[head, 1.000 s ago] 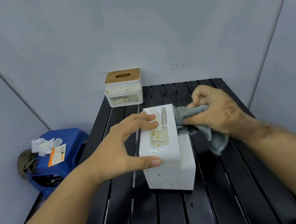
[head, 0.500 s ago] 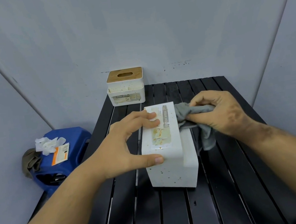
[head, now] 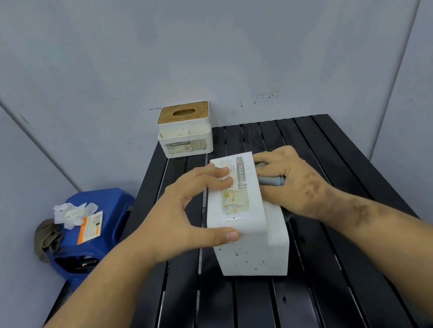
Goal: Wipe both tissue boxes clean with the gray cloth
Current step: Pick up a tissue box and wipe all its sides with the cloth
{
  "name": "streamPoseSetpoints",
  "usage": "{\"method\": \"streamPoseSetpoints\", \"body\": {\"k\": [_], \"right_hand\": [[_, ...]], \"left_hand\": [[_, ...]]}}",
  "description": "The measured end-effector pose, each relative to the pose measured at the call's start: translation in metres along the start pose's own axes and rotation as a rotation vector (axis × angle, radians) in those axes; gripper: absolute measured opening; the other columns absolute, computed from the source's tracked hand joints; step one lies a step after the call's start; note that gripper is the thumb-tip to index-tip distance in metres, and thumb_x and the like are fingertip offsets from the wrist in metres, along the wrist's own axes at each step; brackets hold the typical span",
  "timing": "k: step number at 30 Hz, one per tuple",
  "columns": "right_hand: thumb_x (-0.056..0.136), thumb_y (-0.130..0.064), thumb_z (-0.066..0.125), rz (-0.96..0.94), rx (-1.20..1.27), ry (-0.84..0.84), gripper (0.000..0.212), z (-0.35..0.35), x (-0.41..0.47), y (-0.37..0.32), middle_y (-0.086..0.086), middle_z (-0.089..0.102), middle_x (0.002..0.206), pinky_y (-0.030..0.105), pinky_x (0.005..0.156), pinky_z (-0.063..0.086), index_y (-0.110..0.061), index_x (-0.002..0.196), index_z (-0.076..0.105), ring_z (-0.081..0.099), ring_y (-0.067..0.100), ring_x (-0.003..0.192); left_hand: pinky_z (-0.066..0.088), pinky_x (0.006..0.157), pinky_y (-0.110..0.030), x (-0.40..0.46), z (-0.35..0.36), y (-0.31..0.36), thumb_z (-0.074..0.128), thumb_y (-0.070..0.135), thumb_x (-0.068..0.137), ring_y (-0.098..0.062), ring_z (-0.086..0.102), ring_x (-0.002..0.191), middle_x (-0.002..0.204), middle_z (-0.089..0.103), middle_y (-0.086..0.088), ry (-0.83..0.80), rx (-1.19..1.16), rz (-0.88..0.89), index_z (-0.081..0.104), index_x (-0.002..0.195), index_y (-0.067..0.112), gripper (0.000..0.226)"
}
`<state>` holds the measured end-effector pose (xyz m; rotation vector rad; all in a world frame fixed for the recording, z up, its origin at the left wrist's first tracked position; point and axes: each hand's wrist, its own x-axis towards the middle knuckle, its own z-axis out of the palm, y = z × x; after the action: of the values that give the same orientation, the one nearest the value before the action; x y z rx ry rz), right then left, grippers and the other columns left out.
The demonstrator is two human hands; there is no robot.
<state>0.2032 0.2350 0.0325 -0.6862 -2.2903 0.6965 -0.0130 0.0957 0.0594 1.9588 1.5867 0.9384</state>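
L hand point(head: 178, 218) grips near tissue box point(head: 248, 223), lying on its side mid counter point(head: 334, 272); contents not visible. R hand point(head: 292, 181) presses gray cloth point(head: 271, 181) to its R face. 2nd tissue box point(head: 185, 130) upright, far-left corner, wood lid point(head: 183, 112).

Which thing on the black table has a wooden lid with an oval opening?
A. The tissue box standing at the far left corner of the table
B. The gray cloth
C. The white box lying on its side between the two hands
A: the far tissue box stands upright at the far left corner of the table, with its brown wooden lid and oval slot on top.
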Motion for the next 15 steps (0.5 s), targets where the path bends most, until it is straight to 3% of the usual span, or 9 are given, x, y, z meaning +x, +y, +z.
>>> {"method": "streamPoseSetpoints", "body": {"k": [3,8,12,14,15], "right_hand": [[0.083,-0.025,0.077,-0.049,0.067,-0.053,0.026,-0.021,0.0,-0.006,-0.032,0.067,0.109,0.019,0.097,0.038,-0.038,0.106,0.076,0.046,-0.012,0.107],[0.076,-0.011,0.082,-0.026,0.105,-0.03,0.037,-0.048,-0.002,0.005,-0.03,0.07,0.104,0.012,0.091,0.046,-0.041,0.097,0.075,0.055,-0.009,0.104],[0.077,-0.004,0.079,-0.074,0.17,-0.025,0.03,-0.037,-0.001,-0.008,-0.037,0.069,0.092,0.005,0.085,0.046,-0.023,0.1,0.076,0.055,-0.02,0.098],[0.08,-0.003,0.076,-0.106,0.212,-0.052,0.027,-0.024,0.0,-0.015,-0.03,0.069,0.094,0.0,0.081,0.042,-0.014,0.105,0.076,0.052,-0.028,0.094],[0.082,-0.009,0.077,-0.102,0.187,-0.054,0.025,-0.019,0.001,-0.016,-0.027,0.069,0.099,0.002,0.086,0.041,-0.018,0.105,0.077,0.052,-0.026,0.097]], "left_hand": [[0.036,0.11,-0.024,0.0,0.0,0.001,0.084,0.056,0.063,0.002,0.038,0.144,0.146,0.05,0.026,-0.004,0.015,0.013,0.066,0.127,0.04,0.068],[0.031,0.107,-0.004,0.0,-0.002,0.0,0.085,0.055,0.062,0.007,0.037,0.143,0.146,0.05,0.028,-0.02,0.004,0.003,0.066,0.127,0.041,0.069],[0.03,0.113,-0.022,0.001,-0.003,-0.002,0.086,0.055,0.06,0.009,0.034,0.144,0.148,0.048,0.03,-0.02,0.001,-0.012,0.066,0.127,0.045,0.07],[0.031,0.114,-0.026,0.001,-0.002,-0.002,0.085,0.055,0.06,0.007,0.034,0.145,0.148,0.048,0.03,-0.018,-0.009,-0.018,0.065,0.126,0.047,0.07],[0.032,0.114,-0.027,0.001,-0.002,-0.002,0.086,0.055,0.06,0.006,0.035,0.145,0.148,0.049,0.029,-0.015,-0.012,-0.016,0.066,0.126,0.046,0.07]]}}
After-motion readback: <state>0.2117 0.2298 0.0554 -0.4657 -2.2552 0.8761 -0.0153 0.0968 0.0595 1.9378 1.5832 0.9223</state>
